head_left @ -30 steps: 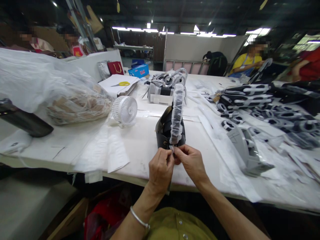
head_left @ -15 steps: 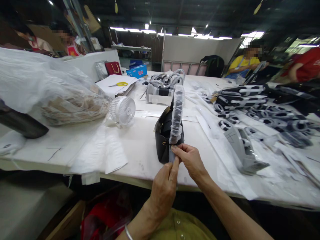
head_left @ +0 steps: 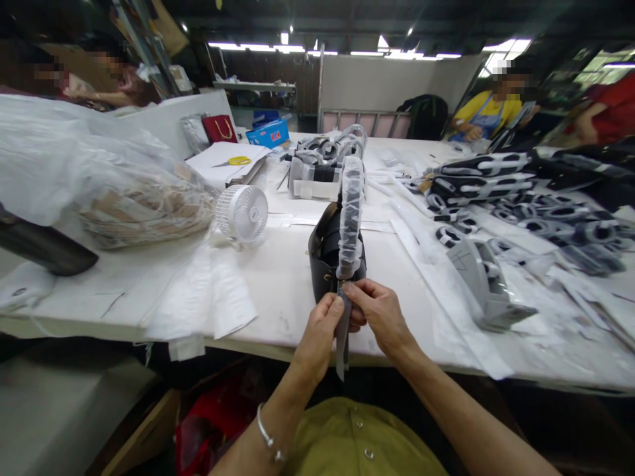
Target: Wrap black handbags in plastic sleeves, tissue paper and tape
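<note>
A small black handbag (head_left: pixel 325 264) stands on the white table (head_left: pixel 278 291) right in front of me. Its handle (head_left: pixel 350 211) arches upward, wrapped in white foam sheet. Both hands meet at the near base of the handle. My left hand (head_left: pixel 317 330) pinches a grey strip (head_left: pixel 342 337) that hangs down past the table edge. My right hand (head_left: pixel 380 314) pinches the top of the same strip against the foam wrap.
A small white desk fan (head_left: pixel 242 213) stands left of the bag, beside a plastic bag of tan material (head_left: pixel 139 205). Loose white sheets (head_left: pixel 208 297) lie near the front edge. Several wrapped black straps (head_left: pixel 516 198) cover the right side. Other people work at the far side.
My left hand dropped low while drawing the grey strip down, then rose back beside the right hand. The strip now hangs longer below my fingers.
</note>
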A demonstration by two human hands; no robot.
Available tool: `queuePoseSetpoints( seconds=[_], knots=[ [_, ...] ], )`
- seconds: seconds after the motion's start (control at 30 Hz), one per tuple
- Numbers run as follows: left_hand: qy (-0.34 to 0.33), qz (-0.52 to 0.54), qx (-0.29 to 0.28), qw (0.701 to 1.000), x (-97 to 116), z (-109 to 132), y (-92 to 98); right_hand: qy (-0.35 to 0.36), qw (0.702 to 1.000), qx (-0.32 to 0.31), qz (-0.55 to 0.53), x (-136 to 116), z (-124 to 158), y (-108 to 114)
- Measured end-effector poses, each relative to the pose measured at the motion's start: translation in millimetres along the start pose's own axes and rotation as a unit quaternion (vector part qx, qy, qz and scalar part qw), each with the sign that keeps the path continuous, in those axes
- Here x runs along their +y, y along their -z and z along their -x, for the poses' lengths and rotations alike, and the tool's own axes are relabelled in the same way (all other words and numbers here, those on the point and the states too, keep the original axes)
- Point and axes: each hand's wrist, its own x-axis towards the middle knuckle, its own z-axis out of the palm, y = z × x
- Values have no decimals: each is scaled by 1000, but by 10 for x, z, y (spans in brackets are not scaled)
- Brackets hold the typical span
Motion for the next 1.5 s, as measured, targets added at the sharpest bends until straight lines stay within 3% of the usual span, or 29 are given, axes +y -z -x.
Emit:
queuePoseSetpoints(
  seconds=[0.17, 0.3, 0.47, 0.53, 0.63, 0.73, 0.8, 0.87, 0.97, 1.07, 1.3, 1.4, 1.5],
  knots=[
    [27, 60, 19, 998, -84, -46, -91, 24, 996, -65, 62, -59, 0, 171],
    [41, 92, 3, 995, -23, -17, -46, -9, 991, -133, 31, -110, -27, 289],
    [52, 109, 12, 993, -36, -45, -53, -11, 993, -94, 73, -126, 27, 158],
    [42, 77, 30, 996, -88, -55, -69, 20, 988, -56, 143, -151, 49, 91],
    [8, 4, 55, 998, -157, -49, -106, 84, 949, 40, 303, -207, 37, 33],
    [-36, -46, 58, 997, -168, -25, -152, 119, 913, 93, 379, -231, -33, 14],
    [-46, -45, 50, 997, -152, -14, -168, 130, 915, 95, 370, -215, -89, 14],
    [-39, -24, 41, 998, -137, -12, -164, 113, 940, 71, 314, -189, -132, 26],
    [-23, 0, 50, 999, -133, -25, -136, 51, 982, -18, 180, -174, -146, 79],
    [-18, 0, 76, 997, -155, -51, -122, 21, 987, -98, 124, -188, -106, 146],
    [-64, -79, 118, 988, -251, -90, -164, 54, 980, -5, 194, -141, -52, 113],
    [-64, -83, 93, 990, -238, -42, -160, 39, 989, -39, 137, -124, -92, 132],
    [-37, -13, 48, 998, -201, 2, -147, 26, 992, -99, 68, -93, -143, 199]
  ],
)
